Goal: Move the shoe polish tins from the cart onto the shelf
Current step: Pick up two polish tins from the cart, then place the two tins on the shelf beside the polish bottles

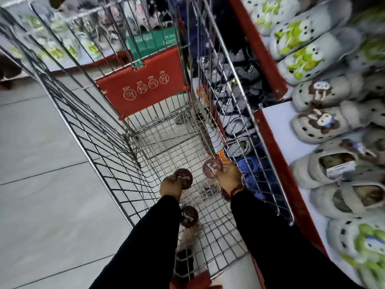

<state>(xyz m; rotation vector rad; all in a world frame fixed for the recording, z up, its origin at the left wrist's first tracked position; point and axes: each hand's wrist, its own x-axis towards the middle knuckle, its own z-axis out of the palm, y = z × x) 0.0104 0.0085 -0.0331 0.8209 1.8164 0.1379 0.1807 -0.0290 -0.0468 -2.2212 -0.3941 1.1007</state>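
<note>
Tins, round dark-maroon metal w/ "Cherry" lids: one loose [188,216] on the wire cart [116,130] floor nearest the body. Left hand [169,187] clamped on a second [183,178], right hand [228,177] on a third [212,168], both low inside cart. White red-edged shelf [280,122] shows only clogs, so none seen delivered yet.

Grey clogs [320,126] with frog charms, pale floor tiles [41,142]
</note>
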